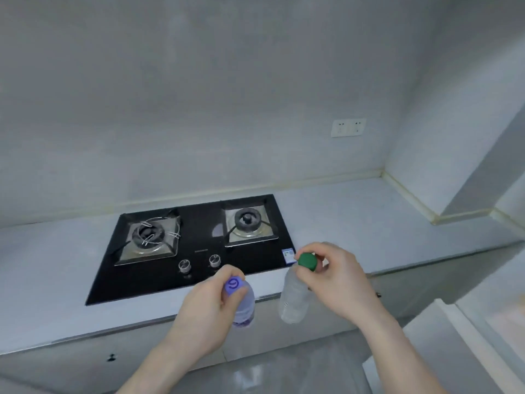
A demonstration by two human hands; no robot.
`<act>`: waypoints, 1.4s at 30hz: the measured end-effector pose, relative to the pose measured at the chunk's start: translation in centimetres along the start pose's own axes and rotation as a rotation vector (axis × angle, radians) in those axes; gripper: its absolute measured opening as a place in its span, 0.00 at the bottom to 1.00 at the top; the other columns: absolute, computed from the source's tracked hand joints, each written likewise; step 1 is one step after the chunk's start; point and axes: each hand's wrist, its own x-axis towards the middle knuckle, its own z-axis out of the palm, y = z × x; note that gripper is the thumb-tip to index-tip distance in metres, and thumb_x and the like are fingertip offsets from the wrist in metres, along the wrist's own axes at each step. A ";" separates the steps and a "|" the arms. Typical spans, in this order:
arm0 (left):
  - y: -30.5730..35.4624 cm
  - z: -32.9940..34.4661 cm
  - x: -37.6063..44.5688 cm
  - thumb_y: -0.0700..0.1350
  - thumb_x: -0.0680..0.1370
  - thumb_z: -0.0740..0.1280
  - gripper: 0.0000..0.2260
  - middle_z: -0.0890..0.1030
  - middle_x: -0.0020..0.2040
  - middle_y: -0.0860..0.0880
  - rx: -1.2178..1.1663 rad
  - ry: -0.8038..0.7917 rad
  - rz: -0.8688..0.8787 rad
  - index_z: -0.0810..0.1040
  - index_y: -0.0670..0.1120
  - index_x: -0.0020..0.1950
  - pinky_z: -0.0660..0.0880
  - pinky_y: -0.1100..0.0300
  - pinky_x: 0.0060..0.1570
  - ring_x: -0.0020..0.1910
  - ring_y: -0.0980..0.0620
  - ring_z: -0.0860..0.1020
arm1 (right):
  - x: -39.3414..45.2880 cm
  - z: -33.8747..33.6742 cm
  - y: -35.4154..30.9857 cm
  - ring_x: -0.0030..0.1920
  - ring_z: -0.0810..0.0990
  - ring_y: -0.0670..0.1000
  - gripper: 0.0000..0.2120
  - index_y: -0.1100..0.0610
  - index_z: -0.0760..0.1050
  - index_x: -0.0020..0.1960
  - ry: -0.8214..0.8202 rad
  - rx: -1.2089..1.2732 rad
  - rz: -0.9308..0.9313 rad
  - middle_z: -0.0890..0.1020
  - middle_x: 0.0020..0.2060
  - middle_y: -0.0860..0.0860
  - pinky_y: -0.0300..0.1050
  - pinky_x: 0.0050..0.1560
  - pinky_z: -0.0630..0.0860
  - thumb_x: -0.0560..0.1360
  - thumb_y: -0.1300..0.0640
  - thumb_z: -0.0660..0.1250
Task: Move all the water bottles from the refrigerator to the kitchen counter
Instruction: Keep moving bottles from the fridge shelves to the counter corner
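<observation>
While held over the worktop (369, 223) front edge: purple-capped water bottle (243, 305) in left hand (210, 305) grip, pinched at neck. Green-capped water bottle (294, 300) likewise pinched by right hand (338, 280), near gas hob (193, 245).

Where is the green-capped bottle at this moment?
In the head view, the green-capped bottle hangs from the right hand, right of the purple-capped bottle, by the counter edge near the stove.

Purple-capped bottle (243, 305), green-capped clear bottle (294, 297), black hob (199, 245), pale grey counter (369, 223).
</observation>
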 end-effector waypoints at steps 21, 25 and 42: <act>-17.4 -19.0 -14.3 0.54 0.83 0.63 0.02 0.75 0.31 0.66 0.014 0.449 -0.487 0.73 0.59 0.54 0.66 0.67 0.31 0.31 0.61 0.73 | 3.4 26.1 -19.8 0.41 0.77 0.43 0.08 0.37 0.82 0.48 -0.499 -0.033 -0.470 0.79 0.43 0.33 0.32 0.40 0.72 0.73 0.50 0.76; -20.4 -22.0 -16.0 0.53 0.83 0.63 0.02 0.76 0.34 0.65 0.018 0.542 -0.590 0.73 0.59 0.51 0.66 0.67 0.32 0.33 0.61 0.73 | 4.9 31.4 -23.5 0.43 0.79 0.44 0.07 0.38 0.83 0.49 -0.608 0.011 -0.544 0.81 0.45 0.35 0.37 0.43 0.77 0.73 0.50 0.76; -35.1 -33.8 -12.4 0.54 0.81 0.64 0.01 0.77 0.32 0.55 0.092 0.776 -0.841 0.73 0.58 0.51 0.68 0.62 0.32 0.31 0.53 0.73 | 14.7 53.1 -36.2 0.43 0.80 0.41 0.08 0.41 0.83 0.50 -0.936 -0.019 -0.747 0.80 0.42 0.36 0.35 0.47 0.77 0.72 0.45 0.77</act>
